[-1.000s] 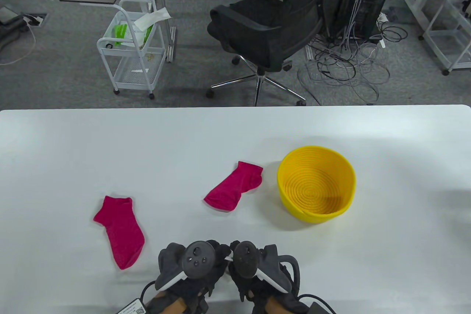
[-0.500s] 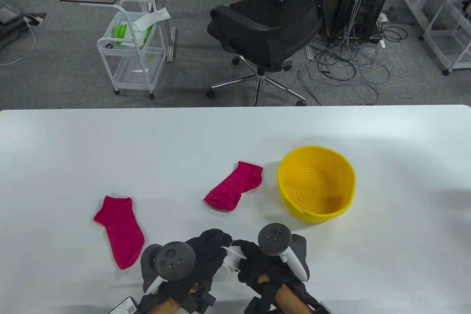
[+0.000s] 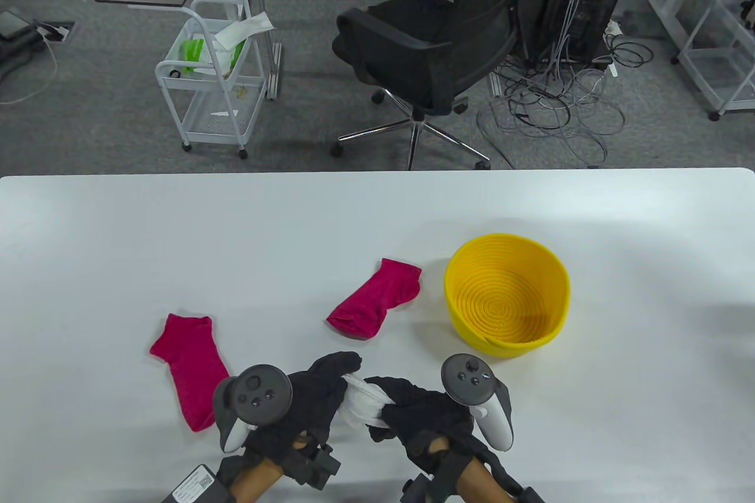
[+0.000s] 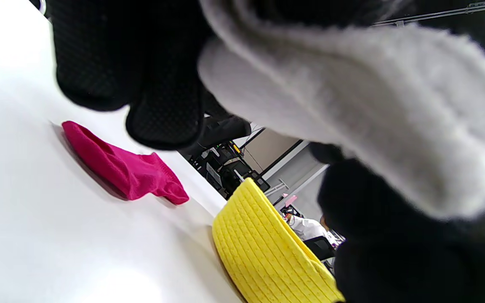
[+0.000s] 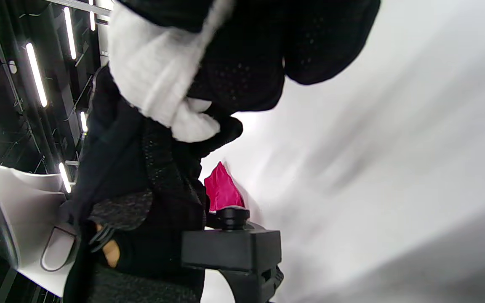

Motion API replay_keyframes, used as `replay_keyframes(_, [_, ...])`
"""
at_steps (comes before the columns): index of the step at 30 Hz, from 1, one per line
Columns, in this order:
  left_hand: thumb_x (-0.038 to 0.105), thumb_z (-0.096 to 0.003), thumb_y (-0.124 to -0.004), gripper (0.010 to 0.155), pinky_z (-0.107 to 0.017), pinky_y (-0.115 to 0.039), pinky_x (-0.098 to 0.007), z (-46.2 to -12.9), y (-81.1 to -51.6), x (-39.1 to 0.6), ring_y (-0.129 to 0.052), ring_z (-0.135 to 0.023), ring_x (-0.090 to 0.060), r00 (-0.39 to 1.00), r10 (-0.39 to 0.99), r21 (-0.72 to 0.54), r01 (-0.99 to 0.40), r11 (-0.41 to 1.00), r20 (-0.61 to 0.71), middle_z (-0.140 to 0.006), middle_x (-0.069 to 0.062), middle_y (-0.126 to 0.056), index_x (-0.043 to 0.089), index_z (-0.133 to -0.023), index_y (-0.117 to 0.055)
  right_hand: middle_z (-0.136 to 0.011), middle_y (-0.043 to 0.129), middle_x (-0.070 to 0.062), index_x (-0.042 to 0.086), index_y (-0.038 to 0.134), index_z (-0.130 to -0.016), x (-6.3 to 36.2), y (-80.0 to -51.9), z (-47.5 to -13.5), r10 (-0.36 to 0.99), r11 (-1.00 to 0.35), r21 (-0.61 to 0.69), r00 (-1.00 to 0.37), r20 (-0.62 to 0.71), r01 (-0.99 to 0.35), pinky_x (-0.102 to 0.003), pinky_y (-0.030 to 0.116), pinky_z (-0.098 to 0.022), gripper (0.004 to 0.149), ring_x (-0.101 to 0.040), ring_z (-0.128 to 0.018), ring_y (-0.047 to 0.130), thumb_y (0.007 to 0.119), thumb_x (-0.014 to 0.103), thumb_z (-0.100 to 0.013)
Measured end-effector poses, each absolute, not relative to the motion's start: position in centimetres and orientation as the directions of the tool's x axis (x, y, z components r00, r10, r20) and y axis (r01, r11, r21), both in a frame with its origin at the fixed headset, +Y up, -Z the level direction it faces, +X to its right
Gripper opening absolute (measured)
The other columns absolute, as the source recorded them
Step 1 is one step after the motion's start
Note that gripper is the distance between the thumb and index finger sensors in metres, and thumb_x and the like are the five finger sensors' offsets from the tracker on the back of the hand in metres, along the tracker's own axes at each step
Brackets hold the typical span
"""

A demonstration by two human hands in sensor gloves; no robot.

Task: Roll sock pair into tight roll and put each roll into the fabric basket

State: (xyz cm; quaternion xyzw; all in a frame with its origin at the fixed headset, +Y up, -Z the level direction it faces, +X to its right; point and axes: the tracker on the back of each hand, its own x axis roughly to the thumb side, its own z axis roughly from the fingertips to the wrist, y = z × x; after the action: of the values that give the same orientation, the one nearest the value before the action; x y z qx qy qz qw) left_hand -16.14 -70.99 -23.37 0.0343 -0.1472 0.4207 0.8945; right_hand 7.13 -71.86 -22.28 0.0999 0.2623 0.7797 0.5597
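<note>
Both gloved hands hold a white sock (image 3: 361, 404) between them, just above the table's front edge. My left hand (image 3: 328, 380) grips its left end and my right hand (image 3: 394, 395) grips its right end. The left wrist view shows the white sock (image 4: 352, 105) close up under black fingers (image 4: 164, 105); in the right wrist view the white sock (image 5: 154, 75) looks bunched. One pink sock (image 3: 191, 369) lies flat left of the hands. A second pink sock (image 3: 374, 303) lies beyond them, beside the yellow woven basket (image 3: 472, 338), which holds nothing.
The white table (image 3: 118, 243) stretches wide to the left, right and far side. Beyond its far edge stand a black office chair (image 3: 436, 49), a white wire cart (image 3: 212, 78) and a tangle of cables (image 3: 554, 108) on the floor.
The hands have drawn apart and turned, trackers swinging outward. The white sock, hidden between them a second ago, now shows stretched from one hand to the other.
</note>
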Motion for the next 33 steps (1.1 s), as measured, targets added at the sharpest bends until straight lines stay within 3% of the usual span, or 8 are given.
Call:
replay_keyframes(1, [0.042, -0.0403, -0.073, 0.047, -0.051, -0.084, -0.049, -23.4, -71.0, -16.2, -0.102, -0.074, -0.036, 0.614, 0.733, -0.041, -0.758, 0.651, 0.293, -0.097, -0.007, -0.084, 0.041, -0.086, -0.084, -0.084, 0.087, 0.001, 0.027, 0.064, -0.092, 7.1, -71.8, -22.3, 0.925, -0.244, 0.518, -0.357, -0.131, -0.82, -0.046, 0.078, -0.061, 0.046, -0.009, -0.064, 0.098, 0.072, 0.024, -0.048])
replay_keyframes(6, [0.04, -0.0401, -0.075, 0.047, -0.043, -0.09, -0.045, -23.6, -71.1, -16.5, -0.11, -0.06, -0.029, 0.555, 0.797, -0.091, -0.804, 0.587, 0.237, -0.081, -0.009, -0.097, 0.039, -0.085, -0.086, -0.087, 0.086, 0.002, 0.032, 0.069, -0.09, 7.1, -71.6, -22.2, 0.927, -0.26, 0.526, -0.362, -0.1, -0.81, -0.047, 0.075, -0.064, 0.044, -0.011, -0.068, 0.096, 0.075, 0.024, -0.047])
replay_keyframes(10, [0.034, -0.0388, -0.079, 0.044, -0.033, -0.095, -0.044, -23.6, -71.1, -17.1, -0.117, -0.047, -0.028, 0.41, 0.894, -0.107, -0.896, 0.432, 0.181, -0.069, -0.015, -0.105, 0.024, -0.079, -0.092, -0.088, 0.085, 0.006, 0.037, 0.067, -0.089, 6.7, -71.3, -21.9, 0.899, -0.369, 0.517, -0.437, -0.012, -0.773, -0.049, 0.074, -0.063, 0.045, -0.011, -0.07, 0.095, 0.076, 0.026, -0.047])
replay_keyframes(15, [0.035, -0.0382, -0.082, 0.041, -0.033, -0.093, -0.043, -23.7, -70.5, -17.7, -0.117, -0.043, -0.025, 0.318, 0.933, -0.129, -0.931, 0.341, 0.171, -0.063, -0.01, -0.109, 0.024, -0.076, -0.095, -0.091, 0.082, 0.004, 0.038, 0.065, -0.091, 7.2, -71.3, -22.3, 0.838, -0.502, 0.453, -0.543, 0.045, -0.737, -0.05, 0.075, -0.062, 0.048, -0.012, -0.071, 0.094, 0.077, 0.029, -0.046])
replay_keyframes(23, [0.036, -0.0377, -0.084, 0.039, -0.046, -0.086, -0.045, -23.8, -70.4, -16.8, -0.113, -0.055, -0.021, 0.107, 0.983, -0.363, -0.918, 0.156, 0.152, -0.058, 0.0, -0.113, 0.025, -0.073, -0.097, -0.085, 0.09, 0.003, 0.031, 0.069, -0.09, 7.8, -71.4, -22.7, 0.782, -0.597, 0.372, -0.62, 0.069, -0.711, -0.048, 0.08, -0.058, 0.046, -0.009, -0.062, 0.1, 0.078, 0.031, -0.045])
replay_keyframes(27, [0.035, -0.0374, -0.082, 0.043, -0.055, -0.079, -0.048, -23.8, -71.1, -16.0, -0.104, -0.068, -0.021, 0.15, 0.982, -0.48, -0.857, 0.189, 0.118, -0.052, 0.002, -0.112, 0.022, -0.077, -0.092, -0.083, 0.091, 0.003, 0.03, 0.071, -0.089, 8.7, -71.2, -23.0, 0.781, -0.603, 0.34, -0.621, 0.069, -0.721, -0.048, 0.08, -0.057, 0.046, -0.01, -0.06, 0.101, 0.079, 0.03, -0.044])
replay_keyframes(33, [0.035, -0.0406, -0.079, 0.05, -0.063, -0.066, -0.052, -23.9, -72.1, -16.3, -0.088, -0.086, -0.025, 0.177, 0.983, -0.564, -0.808, 0.171, 0.045, -0.071, 0.003, -0.101, 0.029, -0.09, -0.078, -0.081, 0.095, 0.004, 0.034, 0.078, -0.085, 9.2, -71.4, -23.1, 0.82, -0.553, 0.395, -0.564, 0.1, -0.734, -0.047, 0.081, -0.058, 0.044, -0.008, -0.058, 0.103, 0.084, 0.031, -0.042])
